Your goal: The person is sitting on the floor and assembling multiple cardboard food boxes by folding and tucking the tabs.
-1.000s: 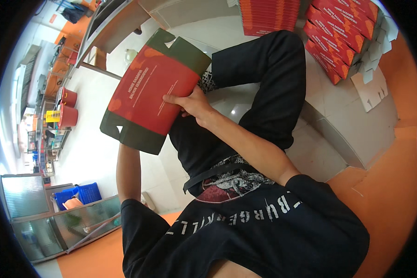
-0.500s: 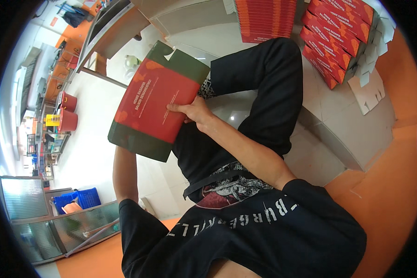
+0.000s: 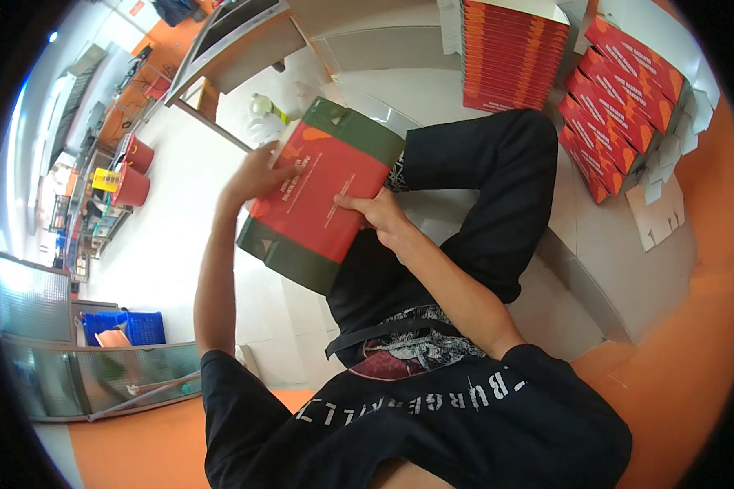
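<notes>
A red cardboard box (image 3: 322,191) with dark green end flaps lies tilted above my lap, its printed red face up. My right hand (image 3: 383,218) grips its near right edge, thumb on the red face and fingers underneath. At the opposite, left edge, my left hand (image 3: 257,173) is closed over the side of the box, with fingertips on the red face. The underside of the box is hidden.
A tall stack of red boxes (image 3: 510,61) stands beyond my knee. Several more boxes (image 3: 620,98) lean in a pile at right, beside a loose cardboard piece (image 3: 659,213). Plastic bottles (image 3: 263,118) stand near a metal-edged table (image 3: 236,69). A blue basket (image 3: 143,328) sits at far left.
My left hand has come up from beneath the box to its upper left edge. The box has shifted right in view and its green flaps bend down more. My right hand keeps its grip.
</notes>
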Demonstrator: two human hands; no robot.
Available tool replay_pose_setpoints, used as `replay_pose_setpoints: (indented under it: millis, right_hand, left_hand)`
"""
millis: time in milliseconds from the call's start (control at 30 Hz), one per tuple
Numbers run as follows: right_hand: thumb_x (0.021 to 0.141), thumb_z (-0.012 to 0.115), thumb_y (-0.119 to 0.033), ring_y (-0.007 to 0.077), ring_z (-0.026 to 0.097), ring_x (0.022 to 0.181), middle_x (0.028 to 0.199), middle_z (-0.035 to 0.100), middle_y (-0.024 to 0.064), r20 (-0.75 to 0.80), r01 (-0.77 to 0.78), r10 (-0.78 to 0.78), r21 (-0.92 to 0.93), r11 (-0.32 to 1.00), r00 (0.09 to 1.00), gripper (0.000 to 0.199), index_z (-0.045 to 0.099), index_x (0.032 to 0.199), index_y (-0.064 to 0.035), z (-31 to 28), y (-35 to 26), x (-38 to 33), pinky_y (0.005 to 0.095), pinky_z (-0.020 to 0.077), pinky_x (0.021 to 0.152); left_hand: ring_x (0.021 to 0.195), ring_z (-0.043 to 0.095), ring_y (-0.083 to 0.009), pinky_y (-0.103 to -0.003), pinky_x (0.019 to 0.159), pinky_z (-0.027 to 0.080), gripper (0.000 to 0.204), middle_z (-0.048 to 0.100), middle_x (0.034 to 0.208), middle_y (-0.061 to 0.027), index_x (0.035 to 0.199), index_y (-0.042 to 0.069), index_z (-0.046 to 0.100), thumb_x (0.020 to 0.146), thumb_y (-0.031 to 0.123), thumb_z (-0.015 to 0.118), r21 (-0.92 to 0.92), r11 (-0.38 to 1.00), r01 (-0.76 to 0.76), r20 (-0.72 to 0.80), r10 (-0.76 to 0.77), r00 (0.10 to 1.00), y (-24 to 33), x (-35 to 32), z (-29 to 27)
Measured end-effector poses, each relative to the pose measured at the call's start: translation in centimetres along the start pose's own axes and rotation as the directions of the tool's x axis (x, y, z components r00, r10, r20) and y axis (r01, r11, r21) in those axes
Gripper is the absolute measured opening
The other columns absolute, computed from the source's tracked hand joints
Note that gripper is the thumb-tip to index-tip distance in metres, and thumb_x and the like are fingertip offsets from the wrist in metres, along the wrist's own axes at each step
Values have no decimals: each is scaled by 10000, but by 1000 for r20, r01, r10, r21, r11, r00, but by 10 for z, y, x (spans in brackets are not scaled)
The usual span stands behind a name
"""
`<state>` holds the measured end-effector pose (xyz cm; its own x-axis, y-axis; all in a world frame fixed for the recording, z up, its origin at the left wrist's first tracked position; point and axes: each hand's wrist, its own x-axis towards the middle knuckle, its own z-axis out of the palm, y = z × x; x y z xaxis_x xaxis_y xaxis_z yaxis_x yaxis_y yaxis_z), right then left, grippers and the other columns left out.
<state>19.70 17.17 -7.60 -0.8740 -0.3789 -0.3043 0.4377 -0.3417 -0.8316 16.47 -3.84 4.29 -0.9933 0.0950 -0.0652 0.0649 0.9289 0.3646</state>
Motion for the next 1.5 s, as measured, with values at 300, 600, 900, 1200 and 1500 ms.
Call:
replay_pose_setpoints:
  millis: [300,600,900,1200,1500]
  right_hand:
    - [737,734,-64,105,640,759,901,664,26,6,157,-158,82,984,987,302,615,1014,-68,7,4,-2,242,515,575]
    - [766,699,-49,79,613,800,929,648,16,41,350,-355,95,932,934,280,608,1030,-66,7,14,1,248,512,683]
    - [766,729,-85,112,599,911,992,638,30,166,320,-317,6,947,934,358,580,1090,-48,-6,9,-18,280,497,798]
    - [771,721,-63,130,582,986,1062,632,53,266,309,-311,49,950,913,385,578,1126,-24,-18,12,-24,298,462,883]
    - [798,686,-54,111,588,951,1027,642,38,266,320,-328,76,944,907,274,612,1061,-32,-24,21,-25,281,458,871]
  left_hand:
    - [743,642,-212,-308,686,512,591,646,871,-175,1084,-66,536,682,292,781,-364,929,69,5,-71,997,-5,3,13]
    - [953,576,-211,-334,842,456,545,569,1034,-147,1117,-30,528,713,248,766,-549,835,27,-41,-60,997,-12,-1,27]
    - [819,624,-188,-326,757,492,440,636,906,-130,1042,-18,535,686,123,750,-436,898,-56,-211,-41,977,37,-46,-4]
    - [821,625,-189,-319,753,493,425,640,905,-149,1019,-30,523,675,89,742,-322,941,-102,-218,31,975,49,-54,-10]
    - [862,631,-185,-306,786,510,538,645,960,-125,1122,-51,540,688,173,765,-476,869,136,274,0,962,9,-21,-6]
